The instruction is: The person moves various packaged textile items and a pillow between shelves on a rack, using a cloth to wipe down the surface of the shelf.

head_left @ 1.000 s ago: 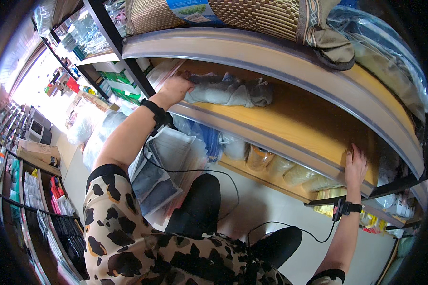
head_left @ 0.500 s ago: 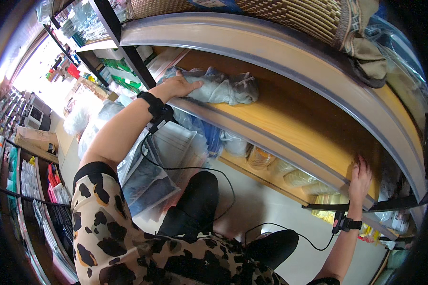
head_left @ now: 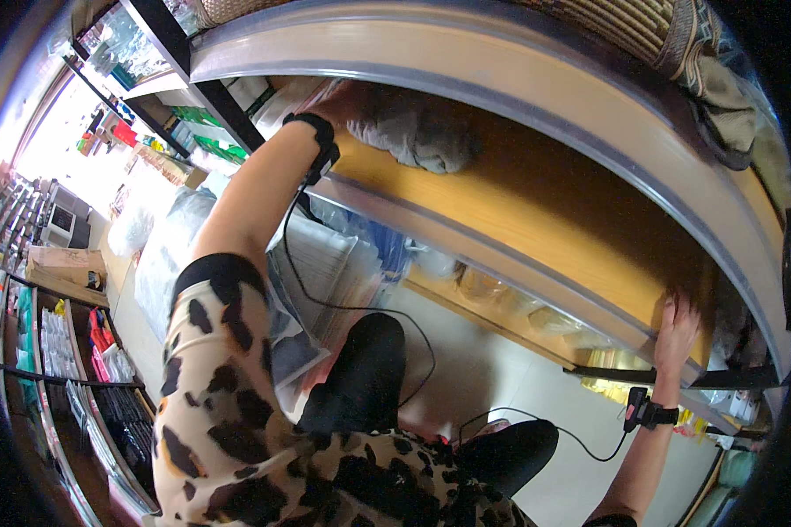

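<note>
A crumpled grey cloth (head_left: 417, 139) lies on the yellow wood-grain shelf board (head_left: 518, 228), partly in the shade of the shelf above. At its left end, my left hand (head_left: 347, 104) reaches in deep and holds the cloth; shadow mostly hides the fingers. Toward the right end of the same board, my right hand (head_left: 677, 332) rests over the front edge, its fingers stretched out on the board with nothing in them. A black band with a small device and a cable is on each wrist.
An upper shelf with a curved pale front edge (head_left: 466, 54) overhangs the board and carries a woven roll (head_left: 620, 31). Clear bags of goods (head_left: 325, 272) stand below on the left. Lower down is a shelf with wrapped items (head_left: 483, 285). Side racks (head_left: 70, 369) line the left.
My left hand has moved deeper into the shelf and to the right, shifting the cloth with it toward the back. The right hand stays at the right end of the board.
</note>
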Action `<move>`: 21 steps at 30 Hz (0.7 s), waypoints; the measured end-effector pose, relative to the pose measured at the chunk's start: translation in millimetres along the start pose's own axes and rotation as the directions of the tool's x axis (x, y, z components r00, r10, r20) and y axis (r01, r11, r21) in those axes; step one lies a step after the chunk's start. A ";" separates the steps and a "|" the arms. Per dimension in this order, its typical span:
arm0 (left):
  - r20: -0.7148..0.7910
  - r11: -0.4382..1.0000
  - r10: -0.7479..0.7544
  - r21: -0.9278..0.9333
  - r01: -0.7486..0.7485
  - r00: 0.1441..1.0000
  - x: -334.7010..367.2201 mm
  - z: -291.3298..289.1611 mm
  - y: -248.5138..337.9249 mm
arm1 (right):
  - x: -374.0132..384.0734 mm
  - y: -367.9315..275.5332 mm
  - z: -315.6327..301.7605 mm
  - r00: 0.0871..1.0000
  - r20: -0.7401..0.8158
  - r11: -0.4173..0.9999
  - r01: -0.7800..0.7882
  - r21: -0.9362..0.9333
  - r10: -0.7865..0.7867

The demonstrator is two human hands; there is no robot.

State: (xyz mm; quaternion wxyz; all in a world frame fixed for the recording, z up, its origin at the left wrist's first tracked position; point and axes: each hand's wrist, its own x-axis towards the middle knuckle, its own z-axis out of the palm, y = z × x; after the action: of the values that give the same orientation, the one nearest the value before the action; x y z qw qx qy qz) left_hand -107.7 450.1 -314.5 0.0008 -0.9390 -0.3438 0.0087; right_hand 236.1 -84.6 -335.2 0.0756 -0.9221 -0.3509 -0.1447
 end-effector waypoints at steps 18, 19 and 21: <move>-0.067 0.989 0.029 -0.144 -0.038 0.997 18.3 -24.3 27.3 | 0.5 -15.2 -11.5 1.000 -0.014 1.000 0.014 0.001 -0.014; -0.055 0.989 0.028 -0.141 -0.035 0.998 14.0 -23.8 29.3 | -2.9 -11.5 -1.5 0.983 -0.123 0.989 0.141 0.036 -0.136; -0.043 0.988 0.041 -0.145 -0.047 0.998 16.7 -23.6 37.7 | -7.8 -21.4 -14.0 0.999 0.030 0.995 0.015 0.098 -0.018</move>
State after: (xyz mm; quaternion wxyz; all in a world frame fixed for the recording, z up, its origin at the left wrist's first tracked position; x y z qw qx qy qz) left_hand -70.2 432.2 -291.4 -0.0611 -0.9439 -0.3226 -0.0351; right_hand 213.2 -76.9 -323.6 0.1141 -0.9165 -0.3662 -0.1137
